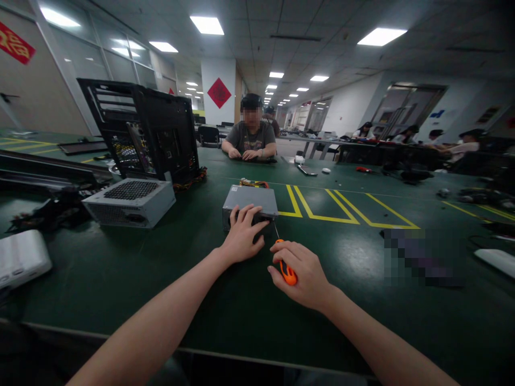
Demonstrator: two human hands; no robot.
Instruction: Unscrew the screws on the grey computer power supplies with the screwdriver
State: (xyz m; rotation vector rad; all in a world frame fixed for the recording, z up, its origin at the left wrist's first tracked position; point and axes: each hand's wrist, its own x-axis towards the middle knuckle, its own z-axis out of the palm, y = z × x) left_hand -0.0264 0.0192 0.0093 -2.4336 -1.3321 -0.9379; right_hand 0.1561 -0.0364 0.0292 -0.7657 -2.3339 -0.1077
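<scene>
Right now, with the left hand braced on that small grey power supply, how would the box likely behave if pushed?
The grey power supply looks like a rigid metal box, so probably stiff and heavy for its size. It sits flat on the green table, so it would likely slide rather than tip or roll. The left hand pressing its near face probably steadies it against the orange-handled screwdriver in the right hand.

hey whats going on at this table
A person steadies a small grey power supply on the green table with the left hand. The right hand holds an orange-handled screwdriver, its tip at the unit's near right corner. A second power supply and an open computer case sit further left.
</scene>
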